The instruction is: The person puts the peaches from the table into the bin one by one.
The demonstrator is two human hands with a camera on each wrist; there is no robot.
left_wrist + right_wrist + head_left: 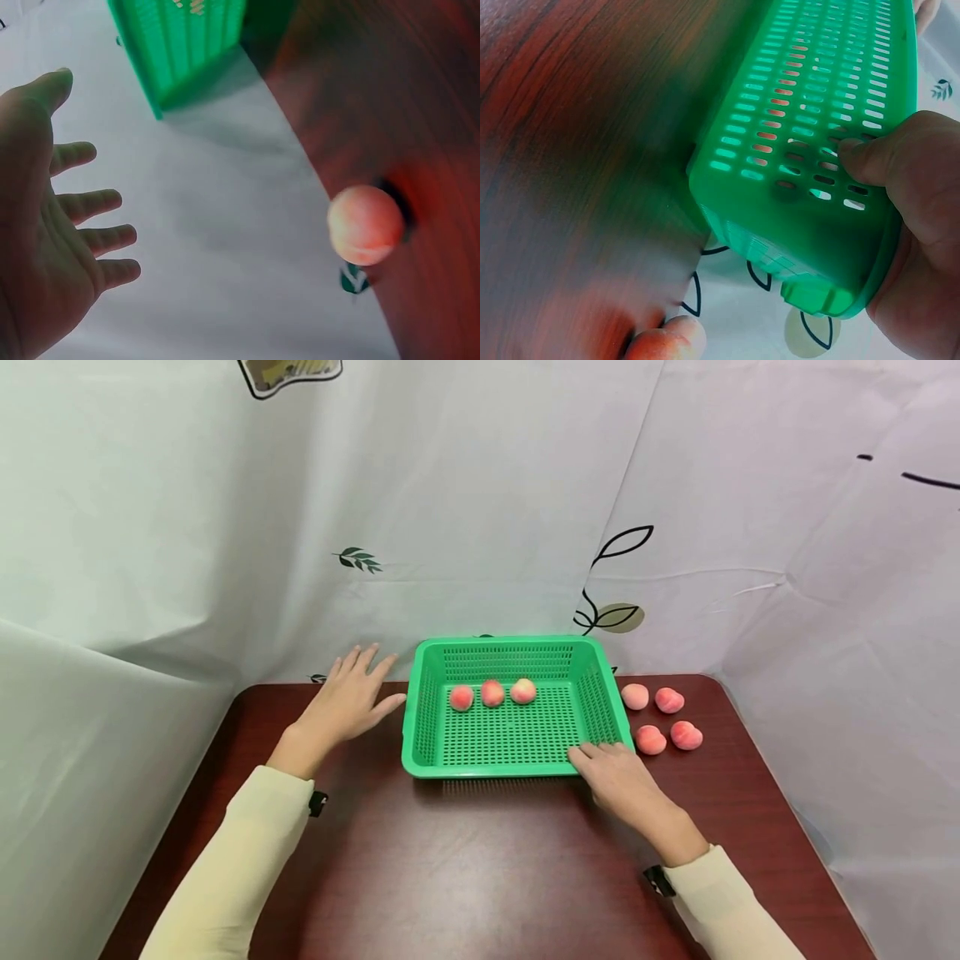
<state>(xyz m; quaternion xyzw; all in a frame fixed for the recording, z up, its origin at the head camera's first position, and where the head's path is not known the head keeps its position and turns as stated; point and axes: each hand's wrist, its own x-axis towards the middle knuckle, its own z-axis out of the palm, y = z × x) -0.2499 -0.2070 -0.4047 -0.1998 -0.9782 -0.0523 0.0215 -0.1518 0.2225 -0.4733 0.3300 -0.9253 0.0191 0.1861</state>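
Observation:
A green plastic basket point(487, 772) with slotted walls stands near the back of the table, and three peaches point(492, 693) sit in a row inside it. My right hand point(618, 781) grips its near right corner, fingers over the rim and the thumb point(870, 159) against the outer wall. Off the basket's left side, my left hand point(337, 702) is held with fingers spread and nothing in it. In the left wrist view, a single peach point(366, 225) lies on the table away from that hand's palm; the head view does not show it.
Several loose peaches point(650, 740) lie on the dark red table point(465, 868) just right of the basket. A pale cloth point(480, 510) with leaf drawings hangs behind the table's back edge and along both sides.

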